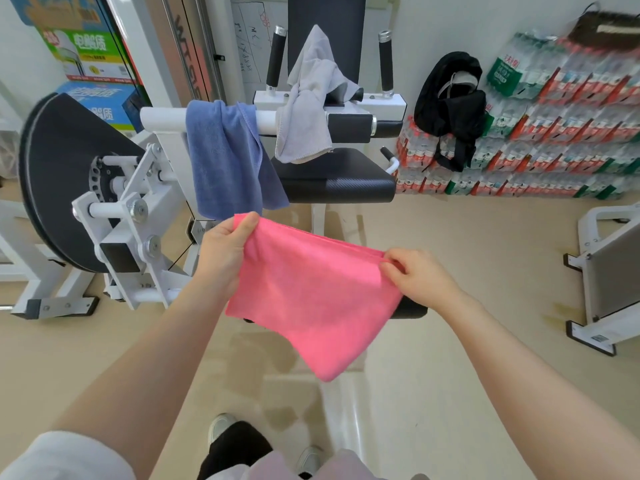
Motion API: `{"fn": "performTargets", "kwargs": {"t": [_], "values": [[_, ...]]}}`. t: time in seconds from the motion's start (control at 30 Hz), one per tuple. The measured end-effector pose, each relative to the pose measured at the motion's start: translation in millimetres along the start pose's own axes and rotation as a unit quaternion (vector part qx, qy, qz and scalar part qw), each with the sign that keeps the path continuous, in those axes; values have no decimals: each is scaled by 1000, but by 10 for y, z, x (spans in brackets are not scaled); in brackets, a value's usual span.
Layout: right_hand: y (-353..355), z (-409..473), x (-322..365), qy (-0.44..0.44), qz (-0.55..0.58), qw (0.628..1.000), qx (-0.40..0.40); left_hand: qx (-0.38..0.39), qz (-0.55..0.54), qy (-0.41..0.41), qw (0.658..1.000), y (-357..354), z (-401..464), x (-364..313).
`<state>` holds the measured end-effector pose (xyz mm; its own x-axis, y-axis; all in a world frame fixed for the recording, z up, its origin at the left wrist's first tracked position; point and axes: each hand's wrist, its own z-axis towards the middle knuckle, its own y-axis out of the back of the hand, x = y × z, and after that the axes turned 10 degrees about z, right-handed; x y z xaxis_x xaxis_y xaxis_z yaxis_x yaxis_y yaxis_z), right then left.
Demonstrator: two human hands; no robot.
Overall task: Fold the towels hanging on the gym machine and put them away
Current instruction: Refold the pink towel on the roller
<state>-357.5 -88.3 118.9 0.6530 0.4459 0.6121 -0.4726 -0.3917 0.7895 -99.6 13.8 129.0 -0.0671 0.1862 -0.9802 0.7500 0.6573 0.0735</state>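
I hold a pink towel [311, 299] in the air in front of me, doubled over and hanging down to a point. My left hand [225, 251] pinches its upper left corner with the thumb on top. My right hand [415, 275] pinches the upper right corner. Behind it stands the gym machine [156, 209]. A blue towel [228, 157] hangs over the machine's white bar. A grey towel [311, 95] is draped in a heap over the bar and the black seat [339, 181].
A black bag [450, 109] rests on stacked packs of bottled water [554, 133] along the right wall. Cardboard boxes [93, 60] stand at the back left. Part of another white machine [606, 271] is at the right. Beige floor lies below; my shoes show at the bottom.
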Motion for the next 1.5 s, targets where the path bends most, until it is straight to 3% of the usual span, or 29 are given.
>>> {"fn": "performTargets", "kwargs": {"t": [0.07, 0.23, 0.4, 0.53, 0.7, 0.9, 0.97, 1.07, 1.13, 1.2, 1.33, 1.5], "values": [[35, 5, -41, 58, -33, 995, -73, 4, 17, -3, 1000, 16, -5, 25], [76, 76, -42, 55, -28, 998, -19, 10, 38, -11, 999, 107, 101, 54], [70, 244, -27, 106, -72, 989, -77, 6, 30, -13, 999, 124, 287, 58], [62, 510, -97, 70, -52, 993, -73, 26, 45, -8, 999, 117, 470, 53], [106, 926, -312, -27, -87, 995, 41, 62, 59, -13, 996, 114, 816, -26], [223, 1352, -392, -37, -138, 989, -28, 73, 92, -46, 992, 117, 1319, -146], [211, 1528, -341, -40, -73, 991, -102, 59, 86, -40, 994, 72, 1449, -188], [266, 1666, -198, -66, 141, 964, -216, 68, 80, -58, 993, 41, 1611, -257], [335, 1651, -125, -61, 311, 921, -228, 97, 69, -76, 990, 23, 1661, -293], [372, 1582, -132, -61, 401, 892, -202, 112, 57, -74, 989, 18, 1666, -282], [252, 1334, -351, -129, 364, 918, -91, 123, 148, -74, 978, 38, 1487, -19], [-176, 803, -571, -176, 354, 916, -64, 175, 289, -44, 940, 117, 1153, 616]]}}
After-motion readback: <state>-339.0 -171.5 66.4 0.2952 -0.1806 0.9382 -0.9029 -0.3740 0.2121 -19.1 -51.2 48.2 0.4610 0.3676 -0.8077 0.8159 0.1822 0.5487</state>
